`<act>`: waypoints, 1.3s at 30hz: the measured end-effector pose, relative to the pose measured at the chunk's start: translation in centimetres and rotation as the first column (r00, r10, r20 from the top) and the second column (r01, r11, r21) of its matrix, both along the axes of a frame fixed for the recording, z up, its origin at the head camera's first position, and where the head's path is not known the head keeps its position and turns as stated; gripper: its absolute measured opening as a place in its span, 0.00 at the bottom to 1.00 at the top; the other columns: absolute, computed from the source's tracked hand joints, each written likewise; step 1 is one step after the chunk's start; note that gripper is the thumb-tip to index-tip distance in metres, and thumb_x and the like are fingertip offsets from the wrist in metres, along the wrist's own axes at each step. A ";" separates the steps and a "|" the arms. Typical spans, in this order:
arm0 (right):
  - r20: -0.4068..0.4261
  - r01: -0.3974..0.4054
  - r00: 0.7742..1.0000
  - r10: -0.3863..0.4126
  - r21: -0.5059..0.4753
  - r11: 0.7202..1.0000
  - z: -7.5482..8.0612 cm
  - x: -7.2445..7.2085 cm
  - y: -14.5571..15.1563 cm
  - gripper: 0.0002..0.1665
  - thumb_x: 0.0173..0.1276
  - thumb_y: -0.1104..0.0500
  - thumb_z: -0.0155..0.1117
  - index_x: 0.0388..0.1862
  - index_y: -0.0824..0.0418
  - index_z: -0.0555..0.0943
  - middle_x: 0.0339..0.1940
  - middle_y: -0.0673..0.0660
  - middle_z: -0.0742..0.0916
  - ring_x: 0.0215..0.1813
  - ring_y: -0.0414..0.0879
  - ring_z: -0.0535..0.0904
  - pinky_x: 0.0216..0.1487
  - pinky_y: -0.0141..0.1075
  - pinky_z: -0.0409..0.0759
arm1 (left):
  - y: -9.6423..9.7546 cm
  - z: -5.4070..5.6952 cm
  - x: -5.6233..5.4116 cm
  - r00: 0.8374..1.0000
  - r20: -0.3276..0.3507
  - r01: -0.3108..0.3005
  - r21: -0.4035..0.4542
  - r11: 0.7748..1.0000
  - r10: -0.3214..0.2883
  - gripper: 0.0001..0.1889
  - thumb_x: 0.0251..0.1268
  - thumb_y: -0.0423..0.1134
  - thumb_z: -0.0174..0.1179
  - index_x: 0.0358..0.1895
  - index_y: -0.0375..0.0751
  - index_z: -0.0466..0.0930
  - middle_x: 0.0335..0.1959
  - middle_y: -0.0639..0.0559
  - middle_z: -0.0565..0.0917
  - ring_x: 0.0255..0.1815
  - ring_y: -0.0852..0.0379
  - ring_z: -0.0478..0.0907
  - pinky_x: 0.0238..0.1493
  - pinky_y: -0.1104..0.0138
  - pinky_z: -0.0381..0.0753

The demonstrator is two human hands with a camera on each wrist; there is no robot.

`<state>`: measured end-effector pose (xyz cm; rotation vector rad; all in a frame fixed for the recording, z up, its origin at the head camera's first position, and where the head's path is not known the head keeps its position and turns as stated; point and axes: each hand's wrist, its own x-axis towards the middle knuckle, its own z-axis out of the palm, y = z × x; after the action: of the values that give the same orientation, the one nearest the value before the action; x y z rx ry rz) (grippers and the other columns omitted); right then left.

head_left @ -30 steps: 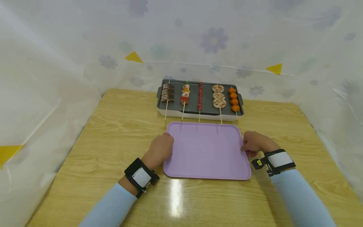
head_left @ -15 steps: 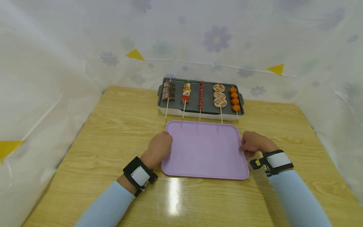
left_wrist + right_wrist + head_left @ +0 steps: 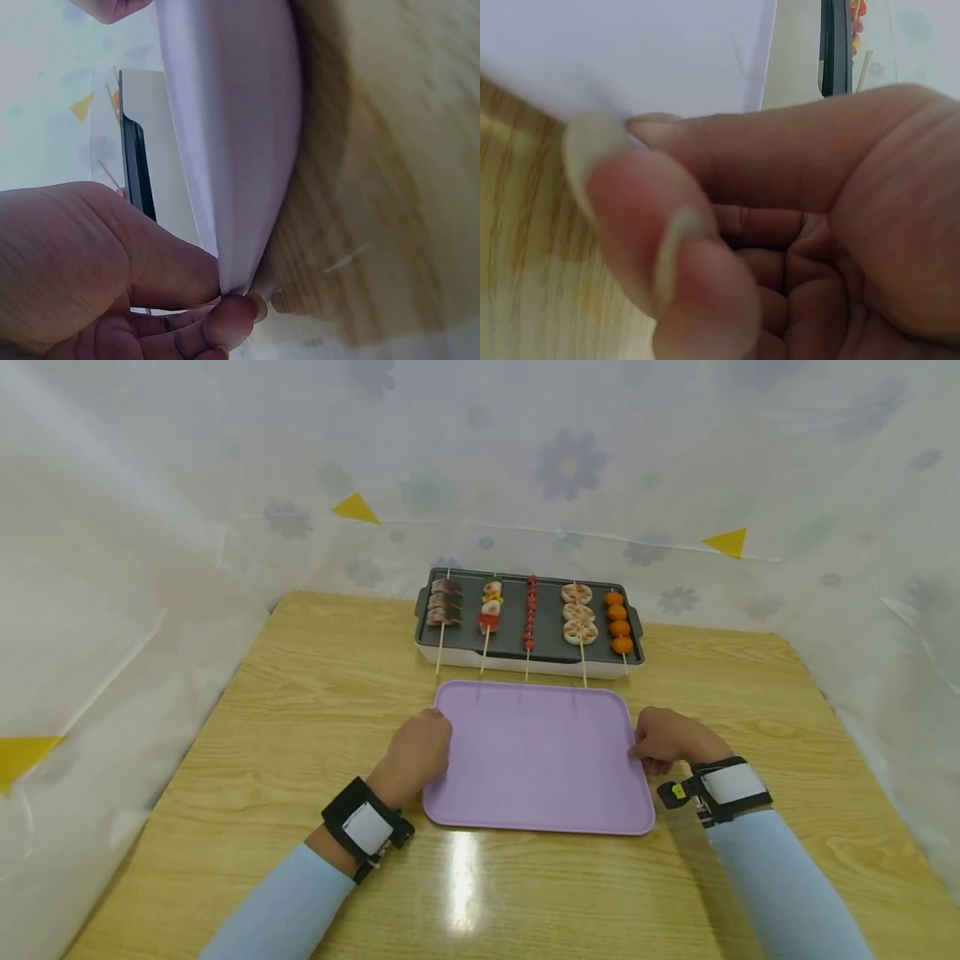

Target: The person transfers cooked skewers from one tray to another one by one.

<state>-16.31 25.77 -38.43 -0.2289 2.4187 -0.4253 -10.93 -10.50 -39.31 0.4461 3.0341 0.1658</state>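
Note:
A purple rectangular tray (image 3: 536,760) lies in front of the grill in the head view, its surface bare. My left hand (image 3: 418,747) pinches the tray's left rim; the left wrist view has the thumb (image 3: 176,274) on one face of the edge and fingertips (image 3: 232,322) on the other. My right hand (image 3: 671,739) pinches the right rim, its thumb (image 3: 727,154) over the edge in the right wrist view and the other fingers curled below. A shadow runs along the tray's underside in the left wrist view.
Behind the tray stands a white grill with a dark plate (image 3: 510,610), holding several skewers, among them lotus slices (image 3: 579,610) and orange balls (image 3: 619,625). Their sticks jut toward the tray's far edge. Flowered plastic sheeting (image 3: 450,460) encloses the wooden table (image 3: 315,693).
The tray and both hands have shifted slightly to the left. Both hands keep their hold on the rims, and the grill and skewers stay as they were.

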 end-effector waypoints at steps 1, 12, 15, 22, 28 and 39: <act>0.000 0.000 1.000 0.000 0.001 1.000 0.0 0.0 0.0 0.15 0.67 0.63 0.63 0.19 0.63 0.81 0.17 0.53 0.83 0.20 0.43 0.80 0.27 0.36 0.82 | 0.0 0.0 0.0 1.000 0.004 0.000 -0.001 1.000 0.000 0.06 0.63 0.28 0.57 0.34 0.28 0.82 0.34 0.37 0.80 0.33 0.42 0.82 0.28 0.54 0.83; 0.011 0.029 1.000 -0.029 -0.040 0.999 0.1 0.3 0.1 0.13 0.67 0.63 0.63 0.21 0.64 0.81 0.17 0.53 0.83 0.20 0.43 0.80 0.27 0.36 0.81 | 0.0 -0.3 -0.2 1.000 0.023 -0.012 0.008 1.000 0.012 0.05 0.61 0.27 0.57 0.35 0.28 0.82 0.34 0.39 0.80 0.34 0.44 0.81 0.28 0.55 0.83; 0.018 0.036 0.999 -0.035 -0.044 0.998 0.2 0.4 0.1 0.13 0.67 0.63 0.63 0.22 0.64 0.81 0.18 0.54 0.83 0.21 0.43 0.79 0.27 0.36 0.81 | -0.1 -0.3 -0.3 1.000 0.017 -0.014 0.021 1.000 0.014 0.04 0.59 0.27 0.59 0.34 0.28 0.81 0.32 0.39 0.79 0.33 0.44 0.81 0.28 0.56 0.83; 0.005 0.020 1.000 -0.020 -0.012 1.000 0.3 0.7 -0.1 0.14 0.68 0.62 0.62 0.22 0.63 0.80 0.18 0.53 0.82 0.21 0.43 0.79 0.28 0.36 0.82 | -0.3 -0.3 -0.3 1.000 0.016 -0.007 0.047 0.999 0.006 0.02 0.56 0.27 0.61 0.32 0.29 0.80 0.31 0.41 0.80 0.30 0.47 0.80 0.28 0.58 0.82; -0.035 -0.009 0.999 0.009 0.008 1.000 0.4 0.6 -0.1 0.12 0.67 0.61 0.63 0.23 0.62 0.80 0.18 0.52 0.81 0.21 0.43 0.77 0.26 0.36 0.79 | -0.7 -0.2 -0.4 0.999 0.031 -0.014 0.075 0.997 0.012 0.08 0.54 0.27 0.63 0.37 0.27 0.79 0.31 0.39 0.80 0.32 0.45 0.80 0.31 0.56 0.82; -0.281 0.005 0.959 -0.021 -0.057 0.998 3.2 -0.8 0.9 0.15 0.72 0.56 0.58 0.37 0.68 0.83 0.24 0.57 0.83 0.22 0.47 0.78 0.26 0.39 0.76 | -1.2 0.2 -0.6 0.997 0.075 -0.032 0.147 0.989 0.022 0.16 0.50 0.27 0.65 0.43 0.24 0.77 0.29 0.38 0.80 0.32 0.43 0.80 0.31 0.55 0.81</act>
<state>-17.10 26.67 -35.19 -0.3171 2.6906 -0.4954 -11.58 -11.73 -39.10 0.3994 2.9688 0.4017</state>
